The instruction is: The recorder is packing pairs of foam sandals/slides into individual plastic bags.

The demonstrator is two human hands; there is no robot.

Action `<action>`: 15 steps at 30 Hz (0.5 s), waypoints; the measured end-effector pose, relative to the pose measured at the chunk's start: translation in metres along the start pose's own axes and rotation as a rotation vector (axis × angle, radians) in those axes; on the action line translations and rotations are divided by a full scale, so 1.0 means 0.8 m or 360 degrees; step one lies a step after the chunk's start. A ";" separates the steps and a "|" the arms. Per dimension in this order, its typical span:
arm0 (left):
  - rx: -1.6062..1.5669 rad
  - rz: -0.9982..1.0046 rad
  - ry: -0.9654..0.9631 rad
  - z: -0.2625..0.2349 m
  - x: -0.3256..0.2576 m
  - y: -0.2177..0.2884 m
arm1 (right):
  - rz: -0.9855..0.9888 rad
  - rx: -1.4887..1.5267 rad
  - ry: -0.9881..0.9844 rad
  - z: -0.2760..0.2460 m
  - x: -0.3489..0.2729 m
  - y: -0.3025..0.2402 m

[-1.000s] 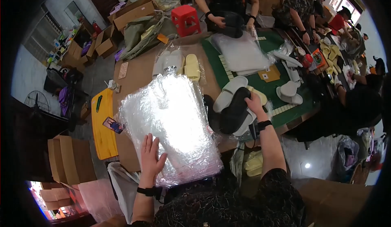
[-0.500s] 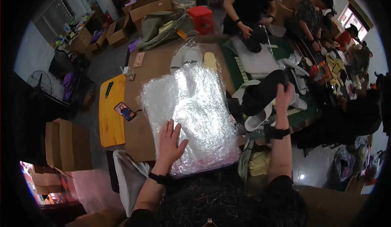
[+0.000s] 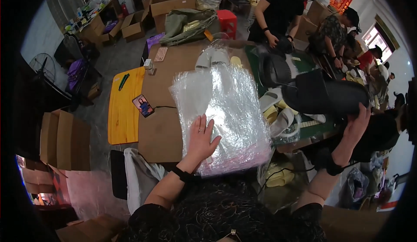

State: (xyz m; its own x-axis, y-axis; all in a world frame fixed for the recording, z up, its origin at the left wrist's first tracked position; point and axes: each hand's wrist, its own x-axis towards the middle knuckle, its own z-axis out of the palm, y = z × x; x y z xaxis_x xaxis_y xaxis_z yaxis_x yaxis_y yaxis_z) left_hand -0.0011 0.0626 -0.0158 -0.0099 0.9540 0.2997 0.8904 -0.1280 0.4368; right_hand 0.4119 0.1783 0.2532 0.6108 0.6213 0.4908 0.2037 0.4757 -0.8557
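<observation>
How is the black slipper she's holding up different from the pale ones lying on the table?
The black slipper is dark and lifted off the table in the right hand; the pale slippers are cream or white and lie on the green mat, untouched. The black one looks bigger, being nearer the camera. Both are open slide-type slippers.

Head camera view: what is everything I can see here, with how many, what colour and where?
Clear plastic bags: one stack, see-through, on the brown table, under the left hand.
Black slipper: one, held up at the right.
Pale slippers: several, white and yellowish, on the green mat.
Phone: one, at the yellow board's edge.
Yellow board: one, left of the table.
Cardboard boxes: several, brown, on the floor behind and at left.
Red stool: one, beyond the table.
Other people: several, far side and right.
Left hand: flat on the bags.
Right hand: gripping the black slipper.
</observation>
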 end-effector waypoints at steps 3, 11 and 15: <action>-0.0038 0.0021 0.0032 0.001 0.000 -0.003 | 0.0632 0.0251 -0.0384 -0.002 -0.019 0.017; -0.0009 -0.0010 0.0006 0.005 -0.003 -0.004 | 0.1737 0.0619 -0.0694 0.078 -0.211 0.075; -0.0463 0.0025 -0.0012 0.015 -0.002 -0.005 | 0.1842 0.0595 -0.0994 0.085 -0.275 0.105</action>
State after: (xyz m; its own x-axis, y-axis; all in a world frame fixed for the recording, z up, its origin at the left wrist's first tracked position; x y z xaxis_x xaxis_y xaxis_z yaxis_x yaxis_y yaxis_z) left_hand 0.0006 0.0645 -0.0280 0.0071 0.9532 0.3022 0.7226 -0.2138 0.6573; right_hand 0.2427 0.1244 0.0845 -0.1751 0.9031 -0.3921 -0.4611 -0.4271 -0.7778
